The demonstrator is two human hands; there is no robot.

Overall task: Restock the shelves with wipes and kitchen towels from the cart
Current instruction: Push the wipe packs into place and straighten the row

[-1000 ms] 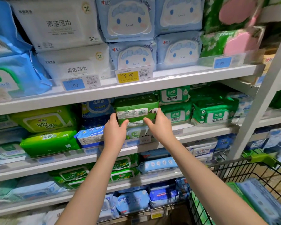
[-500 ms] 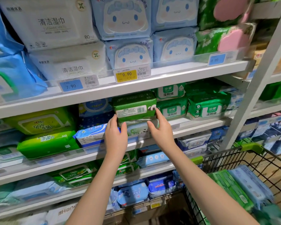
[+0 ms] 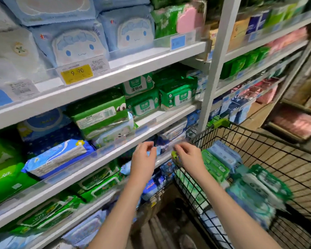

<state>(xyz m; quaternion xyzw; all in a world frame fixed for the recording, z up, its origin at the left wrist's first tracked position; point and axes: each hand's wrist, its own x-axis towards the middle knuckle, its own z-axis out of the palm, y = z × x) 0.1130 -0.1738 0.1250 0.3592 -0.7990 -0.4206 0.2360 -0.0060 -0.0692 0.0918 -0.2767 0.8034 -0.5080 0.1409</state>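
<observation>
Both hands empty in front of the shelf edge, green wipes pack left on the shelf.

Head view: the green wipes pack [image 3: 100, 112] lies at centre left on the middle shelf [image 3: 147, 126], atop a pale pack, up and left of both hands and apart from them. The left hand [image 3: 144, 160] and right hand [image 3: 188, 156] hang at lower centre, fingers loosely curled, gripping nothing. A yellow price tag [image 3: 77, 73] reads 9.90; the pack shows "80" and a barcode label. The cart [image 3: 258, 144] at lower right holds more packs. Half a second ago both hands were touching the pack; they have since dropped away.
</observation>
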